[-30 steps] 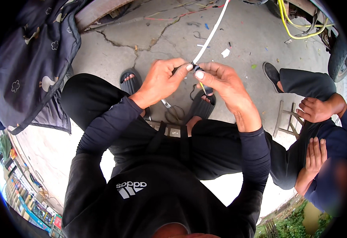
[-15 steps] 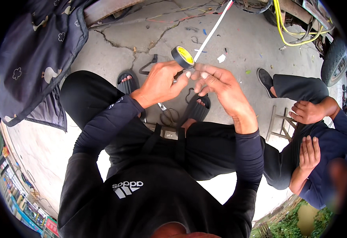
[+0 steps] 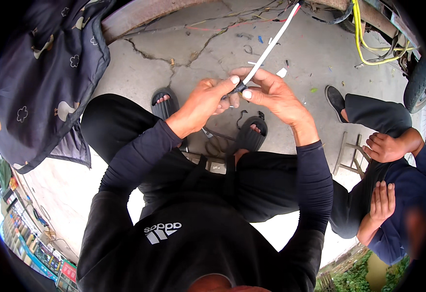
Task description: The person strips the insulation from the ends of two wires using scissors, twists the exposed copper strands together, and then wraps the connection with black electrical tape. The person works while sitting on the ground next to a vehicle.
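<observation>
Above the black sandals (image 3: 250, 137), both hands, left hand (image 3: 204, 101) and right hand (image 3: 271, 93), pinch the black-taped joint (image 3: 240, 88) of a white round cable (image 3: 270, 46); uneven tension could loosen that wrap.

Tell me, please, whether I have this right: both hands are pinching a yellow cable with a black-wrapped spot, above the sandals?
Not quite: the cable is white, not yellow, as the head view shows. The left hand and right hand do pinch its black-wrapped spot above the sandals.

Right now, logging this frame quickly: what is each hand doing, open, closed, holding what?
Left hand: closed, pinching the black-wrapped joint of the white cable.
Right hand: closed, pinching the same joint.
</observation>
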{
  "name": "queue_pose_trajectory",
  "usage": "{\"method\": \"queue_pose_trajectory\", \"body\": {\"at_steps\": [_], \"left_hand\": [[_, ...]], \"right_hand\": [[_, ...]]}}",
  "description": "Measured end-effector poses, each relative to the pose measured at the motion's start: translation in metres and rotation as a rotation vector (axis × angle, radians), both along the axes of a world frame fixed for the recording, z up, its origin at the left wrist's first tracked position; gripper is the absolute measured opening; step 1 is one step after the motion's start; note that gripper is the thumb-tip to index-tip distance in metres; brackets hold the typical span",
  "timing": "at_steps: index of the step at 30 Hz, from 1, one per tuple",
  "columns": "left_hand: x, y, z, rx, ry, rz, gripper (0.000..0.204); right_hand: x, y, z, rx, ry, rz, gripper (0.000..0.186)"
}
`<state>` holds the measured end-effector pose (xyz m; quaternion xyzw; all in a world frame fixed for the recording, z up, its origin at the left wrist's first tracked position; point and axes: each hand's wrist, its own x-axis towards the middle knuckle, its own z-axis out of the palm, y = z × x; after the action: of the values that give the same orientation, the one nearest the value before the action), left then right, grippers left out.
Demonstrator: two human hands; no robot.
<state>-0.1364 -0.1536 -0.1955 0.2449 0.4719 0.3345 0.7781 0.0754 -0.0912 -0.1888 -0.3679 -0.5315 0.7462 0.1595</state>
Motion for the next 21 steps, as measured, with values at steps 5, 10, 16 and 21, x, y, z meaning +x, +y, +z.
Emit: {"method": "queue_pose_trajectory", "body": {"at_steps": [5, 10, 16, 21], "left_hand": [[0.010, -0.003, 0.000, 0.192, 0.040, -0.010, 0.035], [0.023, -0.008, -0.003, 0.448, 0.426, -0.017, 0.030], [0.032, -0.021, -0.011, 0.783, 0.816, -0.022, 0.018], [0.035, -0.037, -0.012, 1.190, 1.131, -0.071, 0.013]], "right_hand": [[0.012, 0.005, 0.014, 0.084, -0.209, 0.037, 0.035], [0.028, -0.007, 0.000, 0.259, -0.206, -0.019, 0.037], [0.024, -0.033, 0.028, 0.067, -0.380, -0.138, 0.051], [0.010, -0.059, 0.055, -0.124, -0.451, -0.331, 0.065]]}}
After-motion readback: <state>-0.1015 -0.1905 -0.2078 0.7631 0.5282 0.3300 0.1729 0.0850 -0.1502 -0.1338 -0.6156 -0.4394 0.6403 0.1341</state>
